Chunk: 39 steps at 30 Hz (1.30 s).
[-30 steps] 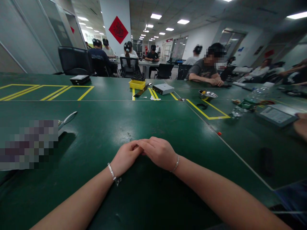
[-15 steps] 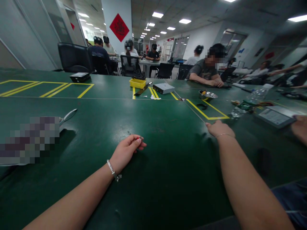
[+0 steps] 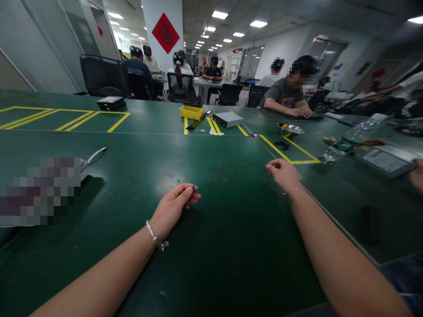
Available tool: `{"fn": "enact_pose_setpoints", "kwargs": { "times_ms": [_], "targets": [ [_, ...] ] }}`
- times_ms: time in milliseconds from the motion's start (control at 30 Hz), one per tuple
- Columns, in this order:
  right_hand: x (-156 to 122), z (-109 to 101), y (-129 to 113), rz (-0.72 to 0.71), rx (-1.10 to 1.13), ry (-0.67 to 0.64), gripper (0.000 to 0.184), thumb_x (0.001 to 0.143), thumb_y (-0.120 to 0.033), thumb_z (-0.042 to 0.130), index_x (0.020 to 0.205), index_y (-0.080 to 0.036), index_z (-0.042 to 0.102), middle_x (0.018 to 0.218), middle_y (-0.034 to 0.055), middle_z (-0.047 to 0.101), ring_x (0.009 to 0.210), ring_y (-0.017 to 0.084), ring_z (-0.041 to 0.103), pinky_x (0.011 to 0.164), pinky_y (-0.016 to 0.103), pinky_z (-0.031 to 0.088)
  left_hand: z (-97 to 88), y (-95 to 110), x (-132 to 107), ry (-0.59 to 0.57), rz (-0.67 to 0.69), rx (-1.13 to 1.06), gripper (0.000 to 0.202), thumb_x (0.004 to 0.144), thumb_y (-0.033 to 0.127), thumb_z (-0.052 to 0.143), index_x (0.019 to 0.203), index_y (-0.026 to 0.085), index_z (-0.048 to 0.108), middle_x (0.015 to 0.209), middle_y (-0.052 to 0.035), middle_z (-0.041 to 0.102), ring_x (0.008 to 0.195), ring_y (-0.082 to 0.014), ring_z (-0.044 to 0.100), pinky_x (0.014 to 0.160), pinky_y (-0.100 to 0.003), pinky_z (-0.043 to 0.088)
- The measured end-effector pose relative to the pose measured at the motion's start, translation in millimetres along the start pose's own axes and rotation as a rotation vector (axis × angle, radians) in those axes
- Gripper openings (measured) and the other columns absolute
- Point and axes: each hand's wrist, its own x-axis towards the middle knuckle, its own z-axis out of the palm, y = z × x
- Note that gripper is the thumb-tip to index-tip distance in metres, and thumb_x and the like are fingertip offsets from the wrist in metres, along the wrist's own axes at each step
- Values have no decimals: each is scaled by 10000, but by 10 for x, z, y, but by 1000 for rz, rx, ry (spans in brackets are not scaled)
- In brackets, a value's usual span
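My left hand [image 3: 175, 203] is closed above the green table [image 3: 132, 158], thumb pressed against the fingers. Between their tips sits a small dark, metallic-looking piece [image 3: 194, 189], too small to name. To its right and farther from me, my right hand [image 3: 284, 175] has its fingers bent and drawn together in a pinch. What they hold, if anything, cannot be made out. The two hands are well apart.
A yellow bin [image 3: 191, 112] with black cables, a grey metal box [image 3: 228, 119] and a metal bowl [image 3: 290, 128] stand at the back. A plastic bottle [image 3: 350, 140] lies right, near another grey box [image 3: 385, 160]. A blurred-out bag [image 3: 39, 191] rests left. A person [image 3: 291, 90] sits opposite.
My right hand has moved left and slightly away from me, toward the middle of the table. My left hand has stayed almost in place, with its small piece still in the fingertips.
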Motion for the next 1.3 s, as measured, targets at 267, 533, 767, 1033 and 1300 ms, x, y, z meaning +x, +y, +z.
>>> {"fn": "enact_pose_setpoints", "kwargs": {
  "times_ms": [267,533,767,1033,1300],
  "targets": [
    [-1066,741,-943,94,1048,-866,204,573,-217,693,747,-151,609,801,26,621,645,80,540,682,268,459,-13,-10,25,5,1,38,274,736,324,524,955,179,601,840,-31,636,740,-134,559,605,-239,412],
    [-1093,751,-891,125,1099,-920,216,591,-222,697,785,-157,626,764,14,627,611,81,533,629,260,456,38,-29,9,93,104,255,196,675,228,572,862,174,587,767,-2,616,683,-126,566,632,-256,437],
    [-1153,796,-862,-49,1021,-835,190,581,-175,694,761,-177,633,739,-8,617,674,91,539,687,264,436,87,-57,-35,187,389,521,65,706,189,557,770,201,562,840,-1,595,761,-129,559,640,-251,451],
    [-1307,782,-962,47,1099,-753,196,557,-154,700,746,-177,654,746,-1,636,715,108,561,753,290,427,111,-53,-70,234,469,644,47,710,200,559,757,200,565,728,16,567,654,-115,526,607,-250,432],
    [-1382,798,-975,163,1096,-700,199,544,-232,731,729,-172,687,664,6,628,606,88,511,666,273,416,157,-37,-86,266,582,702,73,696,121,548,727,187,551,684,17,540,662,-121,521,604,-247,427]
  ]
}}
